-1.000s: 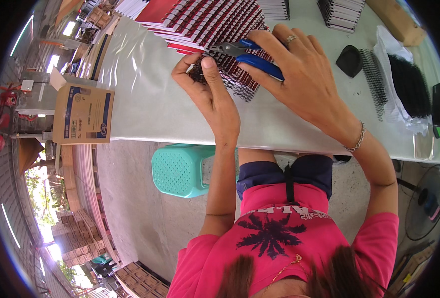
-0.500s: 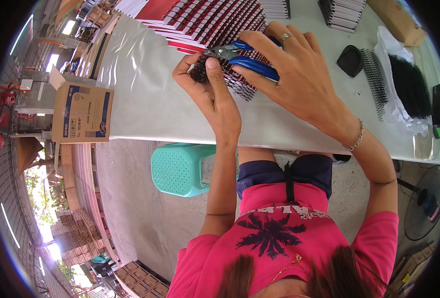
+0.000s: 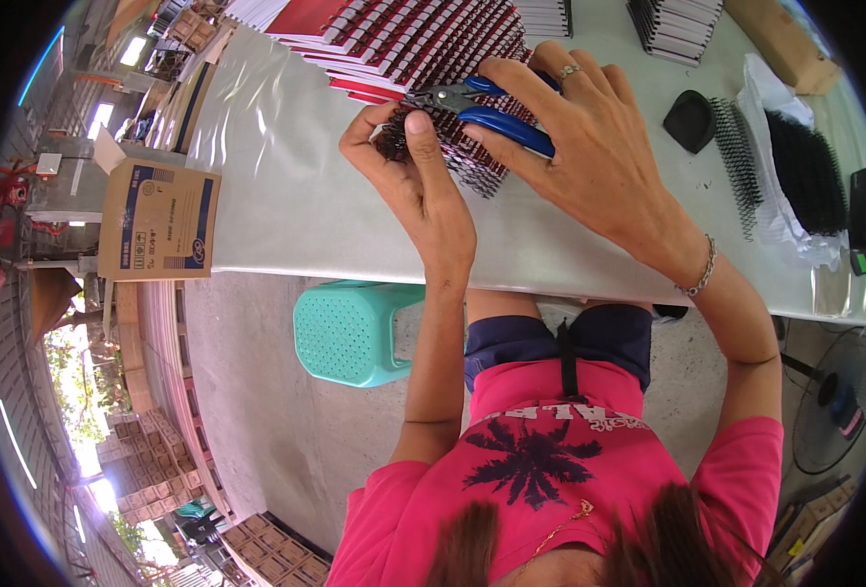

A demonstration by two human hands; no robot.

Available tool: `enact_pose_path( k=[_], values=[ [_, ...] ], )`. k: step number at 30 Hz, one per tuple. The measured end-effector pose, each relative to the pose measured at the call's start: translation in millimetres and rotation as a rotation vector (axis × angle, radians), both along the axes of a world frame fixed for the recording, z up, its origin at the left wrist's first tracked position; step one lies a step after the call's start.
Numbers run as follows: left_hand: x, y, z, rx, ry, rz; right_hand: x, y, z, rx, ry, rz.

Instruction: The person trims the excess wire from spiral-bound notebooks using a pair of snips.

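Observation:
Blue-handled wire cutters (image 3: 507, 131) are gripped in my right hand (image 3: 594, 161), its fingers curled over the handles. Their metal jaws point left, close to the fingertips of my left hand (image 3: 421, 186). Dark binding coils (image 3: 392, 143) sit bunched between the thumb and fingers of that left hand. Right behind both hands rises a stack of spiral-bound notebooks (image 3: 408, 44) with red and white edges. What exactly the jaw tips touch is too small to tell.
To the right lie loose black coils (image 3: 804, 171) on white plastic, a long coil strip (image 3: 736, 161) and a black rounded piece (image 3: 690, 121). More bound notebooks (image 3: 675, 29) stand at the back. An open cardboard box (image 3: 164, 220) is at left; a green stool (image 3: 345, 335) stands below the table (image 3: 296, 196).
The cutters and my right hand have shifted very slightly to the right. My left hand keeps its place and its hold on the coils.

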State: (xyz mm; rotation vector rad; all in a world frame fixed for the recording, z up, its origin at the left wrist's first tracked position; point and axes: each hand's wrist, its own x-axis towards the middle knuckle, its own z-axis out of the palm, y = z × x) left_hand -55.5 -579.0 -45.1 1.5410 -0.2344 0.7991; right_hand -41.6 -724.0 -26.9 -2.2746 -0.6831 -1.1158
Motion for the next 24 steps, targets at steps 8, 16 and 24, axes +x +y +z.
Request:
enact_pose_path(
  k=[8, 16, 24],
  values=[
    [1, 0, 0, 0.017, 0.0, 0.046, 4, 3, -6, 0.071, 0.145, 0.107],
    [3, 3, -2, -0.071, 0.022, 0.07, -1, -6, -7, 0.013, 0.074, 0.007],
    [2, 0, -7, -0.059, 0.006, 0.011, -5, -3, -7, -0.005, 0.135, 0.035]
  ],
)
